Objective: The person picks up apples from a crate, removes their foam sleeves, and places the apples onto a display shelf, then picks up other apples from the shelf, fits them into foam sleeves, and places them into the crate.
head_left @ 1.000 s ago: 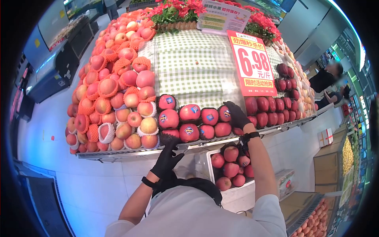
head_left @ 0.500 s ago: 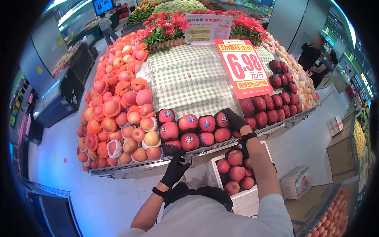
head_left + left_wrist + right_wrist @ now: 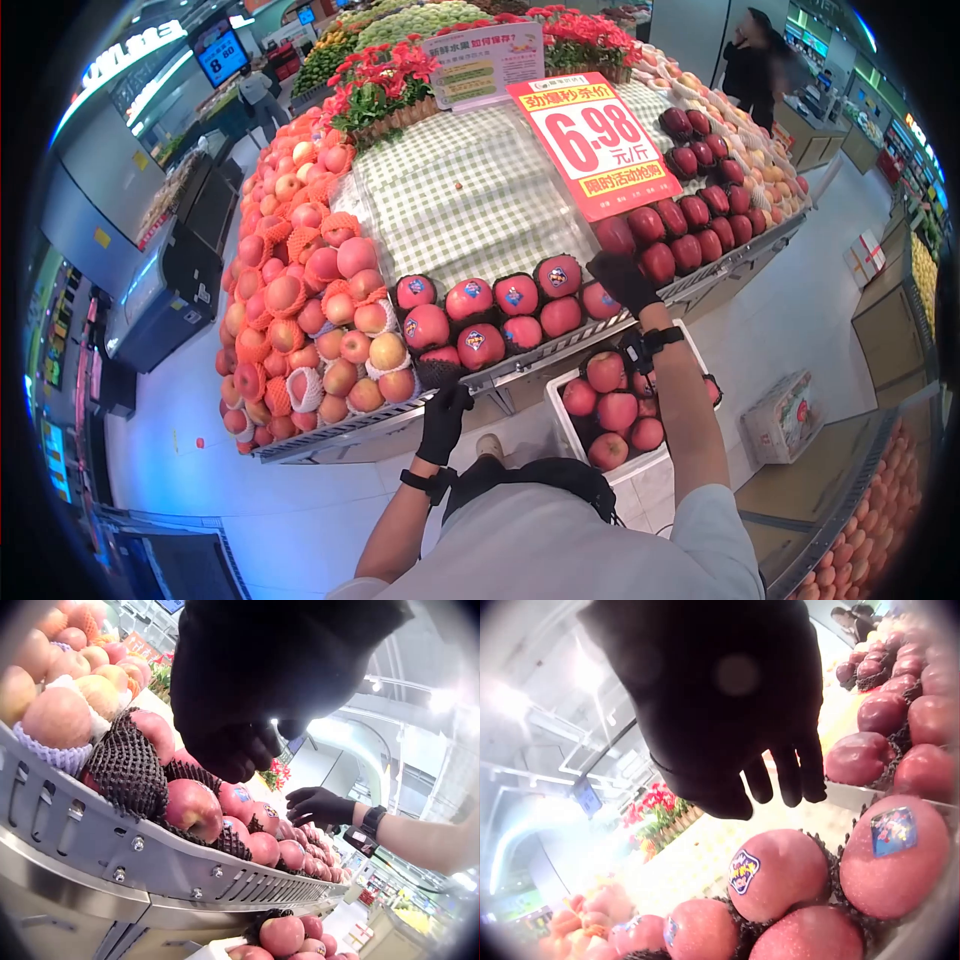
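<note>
In the head view, my black-gloved right hand (image 3: 627, 283) is at the right end of two rows of labelled red apples (image 3: 468, 297). The right wrist view shows its fingers (image 3: 787, 776) extended and apart, above a labelled apple (image 3: 776, 874) in a black foam net, and holding nothing. My black-gloved left hand (image 3: 443, 420) hangs by the front rail (image 3: 135, 844), below a netted apple (image 3: 438, 368). Its fingers (image 3: 240, 757) curl loosely around nothing in the left wrist view.
Below the stand is a white box (image 3: 560, 405) of apples. Mixed apples in orange and white nets (image 3: 285, 295) fill the left side; dark red apples (image 3: 685, 248) lie at right. A price sign (image 3: 597, 145) stands on the checked cloth (image 3: 450, 190). People (image 3: 755, 65) stand beyond.
My right hand has moved right, off the labelled apple at the row's end, uncovering the one beside it. My left hand has drawn back from the netted corner apple. The head view has shifted.
</note>
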A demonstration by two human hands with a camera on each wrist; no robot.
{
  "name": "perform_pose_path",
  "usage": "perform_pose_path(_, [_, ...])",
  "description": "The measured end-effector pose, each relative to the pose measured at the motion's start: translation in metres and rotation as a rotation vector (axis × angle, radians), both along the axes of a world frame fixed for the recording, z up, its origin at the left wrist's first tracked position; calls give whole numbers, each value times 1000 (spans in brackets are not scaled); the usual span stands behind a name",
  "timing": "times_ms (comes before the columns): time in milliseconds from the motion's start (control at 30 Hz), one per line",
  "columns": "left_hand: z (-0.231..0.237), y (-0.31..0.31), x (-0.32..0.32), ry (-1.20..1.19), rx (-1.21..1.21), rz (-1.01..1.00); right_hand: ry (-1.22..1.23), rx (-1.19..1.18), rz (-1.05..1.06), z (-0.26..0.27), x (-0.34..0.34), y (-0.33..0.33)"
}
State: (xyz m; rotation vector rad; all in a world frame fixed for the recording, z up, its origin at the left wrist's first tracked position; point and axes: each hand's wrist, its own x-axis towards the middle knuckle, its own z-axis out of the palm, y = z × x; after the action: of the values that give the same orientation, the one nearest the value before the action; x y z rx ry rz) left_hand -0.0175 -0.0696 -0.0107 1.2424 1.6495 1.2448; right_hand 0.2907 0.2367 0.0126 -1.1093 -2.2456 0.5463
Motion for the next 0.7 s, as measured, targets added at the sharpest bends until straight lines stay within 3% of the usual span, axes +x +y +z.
perform_pose_path(67, [-6,0,3,-135,47,-26,11,-112,-129,12,20,-25])
perform_pose_path(100, [-9,-2,0,-216,47,-69,-69,52,-144,-8,34,-28])
perform_pose_path(200, [-17,-1,-5,-390,50,-252,-10,-50,-212,-49,81,-51])
perform_pose_path(333, [-17,2,6,-366,-35,-308,-489,148,-132,-154,160,-79])
perform_pose_path(433, [-20,6,18,-297,-52,-287,-23,-259,-228,-128,166,-160])
perform_pose_path(533, [-22,6,31,-294,-69,-272,-60,-78,-264,-163,189,-211])
perform_pose_path(567, [-10,5,42,-242,-94,-267,-79,-129,-333,-172,195,-226])
perform_pose_path(667, [-10,5,56,-255,-105,-275,164,-417,-450,-191,212,-262])
perform_pose_path(700, [-12,6,60,-242,-116,-273,276,-402,-476,-182,212,-275])
